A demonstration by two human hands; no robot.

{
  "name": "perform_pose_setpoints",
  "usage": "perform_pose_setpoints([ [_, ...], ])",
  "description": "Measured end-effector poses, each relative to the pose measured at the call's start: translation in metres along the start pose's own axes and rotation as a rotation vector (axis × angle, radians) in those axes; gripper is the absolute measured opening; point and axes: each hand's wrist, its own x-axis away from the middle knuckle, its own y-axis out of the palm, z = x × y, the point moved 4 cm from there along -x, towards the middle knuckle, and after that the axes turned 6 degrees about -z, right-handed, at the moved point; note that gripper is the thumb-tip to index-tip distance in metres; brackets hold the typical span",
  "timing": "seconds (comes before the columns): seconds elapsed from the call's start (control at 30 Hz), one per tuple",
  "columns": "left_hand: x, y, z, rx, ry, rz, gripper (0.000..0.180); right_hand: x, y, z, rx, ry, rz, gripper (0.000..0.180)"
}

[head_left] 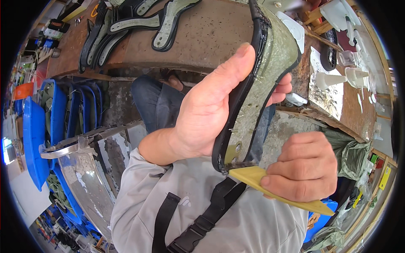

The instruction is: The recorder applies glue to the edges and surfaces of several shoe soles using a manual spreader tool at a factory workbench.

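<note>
My left hand (206,105) grips a long shoe sole (257,101) in front of my chest. Its thumb lies along the black rim and the fingers wrap behind. The inner face is grey-green and glossy, as if wet, with small holes toward the lower, heel end. Closed around the flat yellow handle of a brush (249,173) is my right hand (301,168). Short dark bristles of the brush touch the sole's lower end.
Similar soles (168,25) lie in a pile on the brown worktable (202,42). At right, white nozzle-tipped containers (333,79) stand on a stained side table. Blue bins (55,114) holding green pieces stand at left, beside a worn metal-edged bench (84,173).
</note>
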Motion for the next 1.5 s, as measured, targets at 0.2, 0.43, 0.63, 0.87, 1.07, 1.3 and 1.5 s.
perform_pose_setpoints([
  [0.2, -0.006, 0.0, 0.008, -0.021, 0.101, -0.006, 0.047, 0.007, 0.004, -0.003, 0.061, 0.16, 0.257, 0.017],
  [0.43, -0.011, 0.003, 0.013, -0.026, 0.231, -0.005, 0.06, 0.025, -0.01, -0.01, 0.026, 0.147, 0.28, 0.011],
  [0.63, -0.011, 0.004, 0.013, 0.003, 0.252, -0.11, 0.063, 0.032, -0.008, 0.0, 0.206, 0.108, 0.537, 0.016],
  [0.87, -0.017, 0.006, 0.015, 0.053, 0.296, -0.137, 0.064, 0.024, -0.03, -0.016, 0.207, 0.283, 0.387, 0.016],
  [1.07, -0.017, 0.004, 0.017, 0.011, 0.323, -0.162, 0.064, 0.031, -0.009, -0.016, -0.109, 0.302, 0.301, 0.011],
  [1.3, -0.011, 0.009, 0.018, 0.007, 0.394, -0.14, 0.065, 0.025, -0.02, 0.01, -0.037, 0.556, 0.834, 0.008],
  [1.5, -0.011, 0.01, 0.017, -0.065, 0.406, -0.117, 0.065, 0.025, -0.032, -0.004, 0.006, 0.524, 0.474, 0.013],
])
